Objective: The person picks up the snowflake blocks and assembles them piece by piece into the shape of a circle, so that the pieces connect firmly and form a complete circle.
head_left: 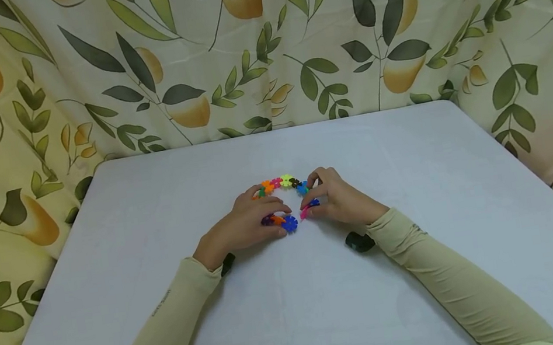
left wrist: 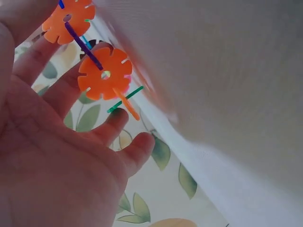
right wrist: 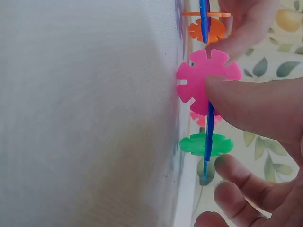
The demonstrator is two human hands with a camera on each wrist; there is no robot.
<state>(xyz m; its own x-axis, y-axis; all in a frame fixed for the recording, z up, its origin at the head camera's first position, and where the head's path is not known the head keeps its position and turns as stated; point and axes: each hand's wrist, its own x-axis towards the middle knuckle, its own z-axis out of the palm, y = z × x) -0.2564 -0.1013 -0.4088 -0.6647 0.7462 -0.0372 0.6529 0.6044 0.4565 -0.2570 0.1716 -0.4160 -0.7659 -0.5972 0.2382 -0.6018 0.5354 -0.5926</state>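
Note:
A curved chain of notched plastic snowflake discs (head_left: 286,181), slotted together in many colours, lies between the hands as a nearly closed ring. A blue disc (head_left: 290,224) ends its left side and a pink disc (head_left: 304,213) its right; a small gap separates them. My left hand (head_left: 248,220) grips the left part near the blue end. In the left wrist view, orange discs (left wrist: 97,87) and an edge-on purple disc (left wrist: 84,47) run by its fingers. My right hand (head_left: 335,196) pinches the right end, thumb on the pink disc (right wrist: 195,80), beside blue (right wrist: 209,137) and green discs (right wrist: 191,144).
A white-covered table (head_left: 296,311) lies beneath the hands. Leaf-and-fruit patterned curtains (head_left: 249,52) enclose its back and sides. Dark devices sit at the wrists, one by the right wrist (head_left: 359,241).

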